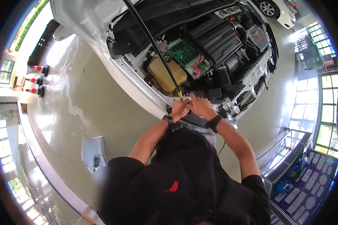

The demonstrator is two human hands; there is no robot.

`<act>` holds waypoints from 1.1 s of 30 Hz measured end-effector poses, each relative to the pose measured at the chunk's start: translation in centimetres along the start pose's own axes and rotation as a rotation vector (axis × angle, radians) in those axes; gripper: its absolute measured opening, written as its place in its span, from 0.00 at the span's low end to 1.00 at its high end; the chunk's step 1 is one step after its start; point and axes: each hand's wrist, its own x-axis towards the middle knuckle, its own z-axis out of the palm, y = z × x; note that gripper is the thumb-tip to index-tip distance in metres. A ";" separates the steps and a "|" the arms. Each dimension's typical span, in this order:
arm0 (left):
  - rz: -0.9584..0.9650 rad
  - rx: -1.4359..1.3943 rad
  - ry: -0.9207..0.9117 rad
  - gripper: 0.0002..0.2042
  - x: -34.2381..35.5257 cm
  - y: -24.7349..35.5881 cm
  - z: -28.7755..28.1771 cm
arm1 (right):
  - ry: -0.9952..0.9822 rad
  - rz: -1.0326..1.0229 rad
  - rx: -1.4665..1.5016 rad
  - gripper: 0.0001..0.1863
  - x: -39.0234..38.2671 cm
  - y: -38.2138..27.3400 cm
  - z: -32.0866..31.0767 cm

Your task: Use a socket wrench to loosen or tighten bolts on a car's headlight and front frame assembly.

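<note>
Black prop rod (152, 40), long axis toward 11 o'clock over tan tank (159, 73); yellow foot (180, 95) at 12 of left grip (179, 109), the nearer one. Right grip (201, 107) just beside, at 3. Both narrow, curled in; can't tell if either clamps it.

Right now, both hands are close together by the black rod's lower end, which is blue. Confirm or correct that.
Not blue: in the head view, the black rod has a yellow lower end. The left hand and right hand are indeed close together by it.
</note>
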 end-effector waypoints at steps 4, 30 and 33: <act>-0.055 0.053 -0.023 0.07 0.3 0.6 -0.3 | -0.167 -0.182 0.090 0.27 0.8 2.4 2.2; 0.041 -0.038 -0.040 0.09 0.2 0.9 -1.2 | 0.141 -0.248 0.014 0.33 0.1 1.9 -0.2; 0.013 0.054 -0.053 0.08 0.2 1.0 -0.6 | 0.062 -0.011 0.255 0.33 0.4 1.9 1.8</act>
